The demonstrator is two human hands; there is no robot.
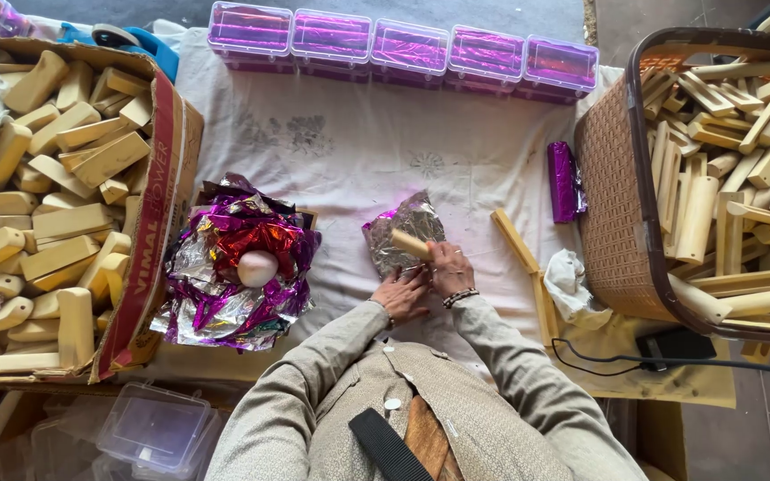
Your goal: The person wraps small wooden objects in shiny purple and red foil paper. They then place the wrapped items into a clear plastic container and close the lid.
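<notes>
Two hands meet at a foil sheet [403, 233]; right hand [450, 267] grip grasps wooden piece [410, 243], left hand [400, 294] flat

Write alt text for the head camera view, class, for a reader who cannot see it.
A person's right hand holds a wooden block on a silver foil sheet, the left hand pressing the foil on a white cloth. A cardboard box and a basket of wooden pieces flank them.

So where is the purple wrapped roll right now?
In the head view, the purple roll lies on the white cloth at the right, right beside the brown basket, below the row of clear boxes.
</notes>
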